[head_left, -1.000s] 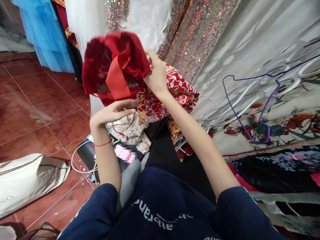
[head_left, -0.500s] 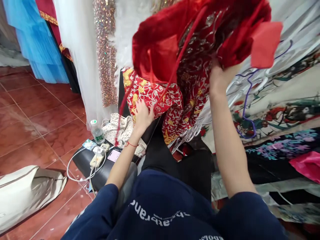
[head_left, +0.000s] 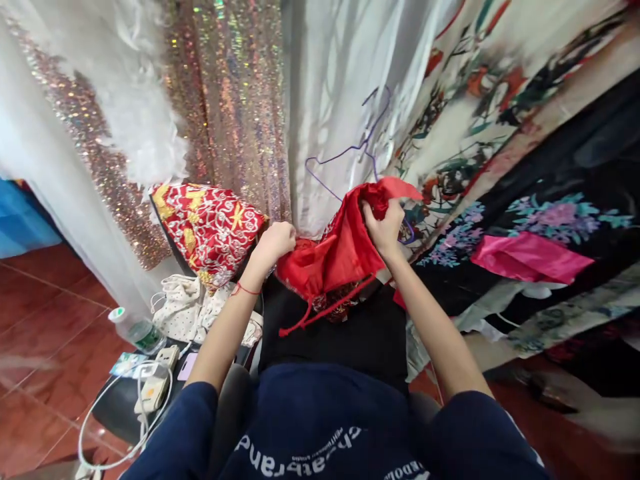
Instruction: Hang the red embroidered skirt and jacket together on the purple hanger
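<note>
A red embroidered garment (head_left: 335, 267) hangs between my two hands above my lap, its smooth red lining turned toward me and long red ties dangling from it. My left hand (head_left: 277, 243) is closed on the garment's left edge. On the other side, my right hand (head_left: 387, 230) grips the bunched upper edge, where a flat red flap sticks out. A second red cloth piece (head_left: 210, 223) with white and gold embroidery lies to the left of my left hand. Whether it joins the held garment cannot be made out.
A purple hanger (head_left: 345, 157) hangs against white fabric. A plastic bottle (head_left: 137, 330), dotted cloth bag (head_left: 177, 307), power strip (head_left: 157, 383) and looped white cable are at left. Sequined fabric (head_left: 235, 100) and a floral black garment (head_left: 500, 227) surround me.
The held garment has come down from high up toward my lap, its lining now facing me. My left hand has left the embroidered piece at left and taken the garment's edge.
</note>
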Demonstrator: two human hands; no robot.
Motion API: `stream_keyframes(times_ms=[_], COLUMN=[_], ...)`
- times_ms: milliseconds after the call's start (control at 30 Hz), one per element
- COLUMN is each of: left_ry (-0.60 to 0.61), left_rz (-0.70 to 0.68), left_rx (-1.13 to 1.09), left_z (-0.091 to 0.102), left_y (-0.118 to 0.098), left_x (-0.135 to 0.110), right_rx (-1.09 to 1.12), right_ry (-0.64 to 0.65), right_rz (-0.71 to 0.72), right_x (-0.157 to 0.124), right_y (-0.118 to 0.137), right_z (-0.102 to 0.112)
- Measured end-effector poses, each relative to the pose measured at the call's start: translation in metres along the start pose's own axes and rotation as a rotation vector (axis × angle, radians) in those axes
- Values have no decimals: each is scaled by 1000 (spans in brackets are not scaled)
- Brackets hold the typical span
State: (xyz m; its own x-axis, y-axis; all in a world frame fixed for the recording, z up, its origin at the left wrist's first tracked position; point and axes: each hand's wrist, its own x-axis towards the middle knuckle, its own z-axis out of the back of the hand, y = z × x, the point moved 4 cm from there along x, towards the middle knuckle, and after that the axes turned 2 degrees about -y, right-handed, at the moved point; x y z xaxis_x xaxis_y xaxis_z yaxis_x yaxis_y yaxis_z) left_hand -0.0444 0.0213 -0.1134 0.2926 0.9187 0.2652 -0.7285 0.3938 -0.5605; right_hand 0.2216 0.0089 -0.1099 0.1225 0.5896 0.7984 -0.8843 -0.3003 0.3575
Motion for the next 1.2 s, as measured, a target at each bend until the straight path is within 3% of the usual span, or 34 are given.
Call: stream_keyframes(times_ms=[100,200,333,467,600,767,867,933,1033,1133,1200], left_ry=[111,209,249,250,255,189,162,164,90,-24,-65], left_rz=[62,-8,-34,-93,14,-25,-58,-38,16,91,98], left_rx=[-86,-333,-82,-11,209,-8,10,3,-124,-206,-201], left_z=[-27,-55,-89,-109,-115,-113,-118,-121,-115,-97,-88], left_y=[-6,-40,-96,-129,-120,-132,-135,-120,-79,-40,-29], left_x=[5,-18,-57,-60,-46,-45,-37,-23,6,32,46], right_rx=[-114,-183,-224,-310,-372,-383,-337,-288,-245,-225,-154], right_ry=[58,110,84,165,175,76,73,66,75,267,426], right_rz=[-56,-41,65,167,161,92,128,137,162,412,586], right_x=[-11,-18,-20,-17,-13,-13,-16,-18,-21,-32,-44], right_y=[-30,-42,-34,-21,-25,-25,-14,-13,-26,-37,-38], right_z=[27,46,53,45,39,31,24,26,38,48,52])
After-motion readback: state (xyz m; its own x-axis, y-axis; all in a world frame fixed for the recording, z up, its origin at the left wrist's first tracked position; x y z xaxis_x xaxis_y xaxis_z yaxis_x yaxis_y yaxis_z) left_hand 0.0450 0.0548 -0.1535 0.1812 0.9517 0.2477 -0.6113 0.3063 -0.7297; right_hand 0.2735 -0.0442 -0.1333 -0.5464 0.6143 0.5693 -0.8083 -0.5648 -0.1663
